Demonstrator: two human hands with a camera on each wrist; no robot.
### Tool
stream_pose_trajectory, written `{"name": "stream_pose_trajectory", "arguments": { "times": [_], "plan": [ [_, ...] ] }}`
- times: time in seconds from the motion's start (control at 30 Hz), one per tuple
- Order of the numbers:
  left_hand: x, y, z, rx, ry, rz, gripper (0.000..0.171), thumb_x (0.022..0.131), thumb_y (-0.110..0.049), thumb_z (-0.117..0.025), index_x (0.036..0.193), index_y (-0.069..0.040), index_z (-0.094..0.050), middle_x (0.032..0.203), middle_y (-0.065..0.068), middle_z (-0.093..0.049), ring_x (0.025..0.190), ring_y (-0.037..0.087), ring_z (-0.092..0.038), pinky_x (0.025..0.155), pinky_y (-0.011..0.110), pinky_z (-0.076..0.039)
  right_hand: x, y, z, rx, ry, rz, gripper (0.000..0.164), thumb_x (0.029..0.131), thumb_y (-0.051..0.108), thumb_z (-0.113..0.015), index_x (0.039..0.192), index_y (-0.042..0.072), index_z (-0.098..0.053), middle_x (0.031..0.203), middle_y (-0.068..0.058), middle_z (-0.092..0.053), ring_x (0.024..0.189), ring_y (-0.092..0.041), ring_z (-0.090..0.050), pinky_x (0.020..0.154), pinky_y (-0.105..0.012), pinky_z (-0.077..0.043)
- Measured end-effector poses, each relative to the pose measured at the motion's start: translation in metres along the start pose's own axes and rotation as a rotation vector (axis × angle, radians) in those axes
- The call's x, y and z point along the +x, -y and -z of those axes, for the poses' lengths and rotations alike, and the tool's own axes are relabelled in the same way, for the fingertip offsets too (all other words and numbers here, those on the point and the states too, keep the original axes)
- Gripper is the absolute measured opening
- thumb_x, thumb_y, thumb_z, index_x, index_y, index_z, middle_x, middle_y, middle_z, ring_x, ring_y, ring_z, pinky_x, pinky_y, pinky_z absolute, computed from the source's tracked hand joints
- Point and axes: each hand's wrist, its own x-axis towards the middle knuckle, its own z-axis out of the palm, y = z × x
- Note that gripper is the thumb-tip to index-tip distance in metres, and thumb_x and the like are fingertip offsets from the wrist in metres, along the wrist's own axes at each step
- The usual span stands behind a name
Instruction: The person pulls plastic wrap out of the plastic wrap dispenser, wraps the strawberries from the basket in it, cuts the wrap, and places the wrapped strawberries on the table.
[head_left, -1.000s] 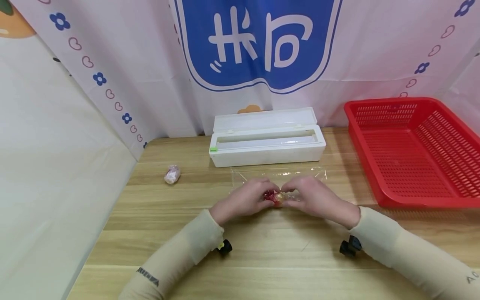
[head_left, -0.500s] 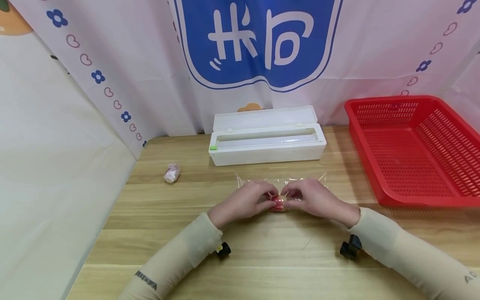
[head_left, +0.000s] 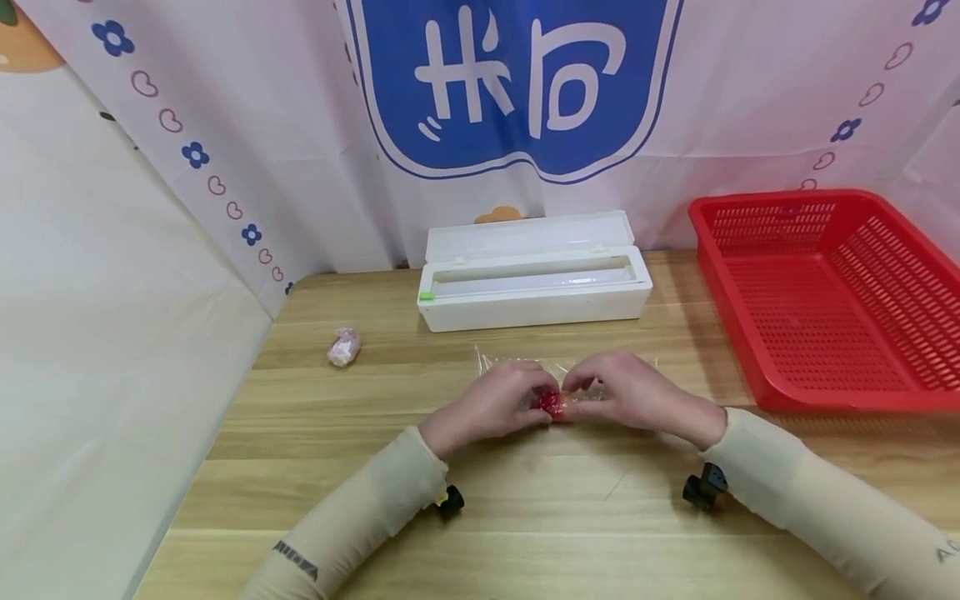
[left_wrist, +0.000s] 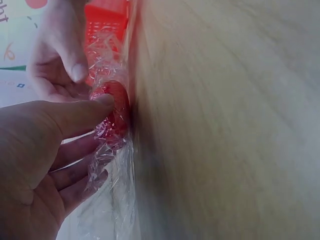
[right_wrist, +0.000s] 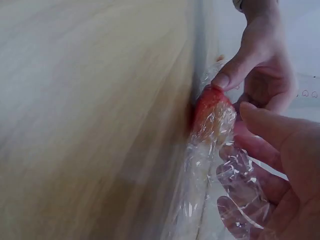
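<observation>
A small rounded red and yellowish thing (head_left: 553, 405), wrapped in crinkled cling film (right_wrist: 192, 200), lies low at the wooden table between both hands. My left hand (head_left: 498, 400) pinches its left end, thumb on the red side in the left wrist view. My right hand (head_left: 630, 392) is at the other end. Its thumb (right_wrist: 257, 117) stands apart from the thing, while the loosely bent fingers lie behind, with film draped across them. What kind of thing is inside the film I cannot tell. Loose film extends to both sides and behind the hands.
Behind the hands stands a white cling film box (head_left: 536, 312), its lid raised. A red plastic basket (head_left: 731, 325) is on the right. A small pale pinkish wrapped thing (head_left: 344, 347) lies to the left. Behind the table (head_left: 570, 533) hangs a printed white cloth (head_left: 300, 108).
The film spread behind the hands has become shorter and drawn in toward them. The wrapped thing has turned, showing more red. My right thumb and fingers have parted slightly.
</observation>
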Motion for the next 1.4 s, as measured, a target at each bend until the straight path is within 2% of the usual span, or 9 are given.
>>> {"name": "stream_pose_trajectory", "arguments": {
  "times": [0.27,0.47,0.57,0.73,0.9,1.07,1.17,1.3,1.4],
  "plan": [
    [-0.001,0.001,0.003,-0.063,-0.019,0.007,0.027,0.083,-0.031,-0.073,0.107,-0.017,-0.069,0.101,-0.008,-0.071,0.094,0.005,-0.063,0.088,0.02,-0.05,0.002,-0.002,-0.001,-0.015,0.0,0.038,0.02,0.078,0.033,-0.078,0.095,0.025,-0.072,0.091,0.014,-0.07,0.082,-0.005,-0.062,0.076,-0.029,-0.053],
    [-0.002,0.0,0.002,-0.05,-0.019,-0.005,0.032,0.079,-0.028,-0.077,0.108,-0.017,-0.068,0.104,-0.008,-0.069,0.095,0.003,-0.061,0.09,0.019,-0.049,0.004,-0.005,0.004,0.036,0.074,0.014,0.016,0.081,0.032,-0.075,0.095,0.025,-0.074,0.089,0.015,-0.071,0.08,-0.002,-0.062,0.076,-0.028,-0.054],
    [-0.001,0.0,0.001,-0.046,-0.012,-0.002,0.031,0.08,-0.026,-0.076,0.108,-0.016,-0.069,0.103,-0.006,-0.07,0.093,0.003,-0.061,0.088,0.019,-0.049,0.005,-0.004,0.008,0.016,0.092,-0.01,0.019,0.082,0.032,-0.074,0.099,0.025,-0.074,0.093,0.013,-0.072,0.084,-0.002,-0.063,0.079,-0.03,-0.054],
    [0.0,0.002,0.002,-0.059,0.002,0.015,0.025,0.086,-0.025,-0.07,0.109,-0.014,-0.07,0.102,-0.005,-0.072,0.092,0.002,-0.062,0.086,0.016,-0.05,0.006,0.001,0.01,-0.038,0.044,0.005,0.021,0.08,0.035,-0.075,0.099,0.026,-0.074,0.096,0.012,-0.072,0.088,-0.007,-0.064,0.081,-0.034,-0.054],
    [0.0,0.001,0.004,-0.063,-0.003,0.038,0.023,0.089,-0.024,-0.066,0.109,-0.015,-0.07,0.104,-0.004,-0.071,0.095,0.003,-0.063,0.087,0.019,-0.051,0.008,0.0,0.007,-0.022,0.024,0.037,0.015,0.08,0.033,-0.075,0.094,0.027,-0.073,0.09,0.015,-0.071,0.081,-0.002,-0.062,0.076,-0.032,-0.053],
    [0.0,-0.004,0.007,0.007,-0.056,0.044,0.021,0.087,-0.024,-0.07,0.106,-0.015,-0.069,0.101,-0.005,-0.068,0.094,0.008,-0.062,0.086,0.022,-0.052,0.009,-0.004,0.006,-0.02,0.034,0.003,0.013,0.084,0.03,-0.072,0.096,0.028,-0.073,0.091,0.016,-0.071,0.081,0.002,-0.061,0.076,-0.029,-0.053],
    [-0.001,-0.005,0.008,0.025,-0.059,0.044,0.022,0.083,-0.024,-0.073,0.103,-0.015,-0.07,0.099,-0.006,-0.067,0.091,0.008,-0.061,0.084,0.02,-0.052,0.01,-0.005,0.006,-0.03,0.04,-0.014,0.014,0.085,0.029,-0.071,0.099,0.026,-0.073,0.093,0.014,-0.072,0.083,0.0,-0.062,0.077,-0.028,-0.052],
    [0.0,-0.004,0.008,0.029,-0.05,0.048,0.029,0.079,-0.02,-0.077,0.106,-0.013,-0.07,0.102,-0.003,-0.068,0.092,0.008,-0.062,0.084,0.018,-0.051,0.01,-0.003,0.005,-0.047,0.007,-0.027,0.019,0.084,0.027,-0.072,0.102,0.023,-0.073,0.098,0.011,-0.072,0.09,-0.005,-0.064,0.081,-0.031,-0.053],
    [0.0,-0.001,0.006,0.036,-0.057,0.057,0.032,0.077,-0.019,-0.078,0.107,-0.011,-0.07,0.102,-0.001,-0.069,0.091,0.009,-0.062,0.083,0.017,-0.051,0.01,-0.001,0.004,-0.055,-0.028,-0.005,0.021,0.083,0.028,-0.073,0.103,0.021,-0.073,0.1,0.009,-0.072,0.093,-0.008,-0.065,0.083,-0.033,-0.053]
  ]
}}
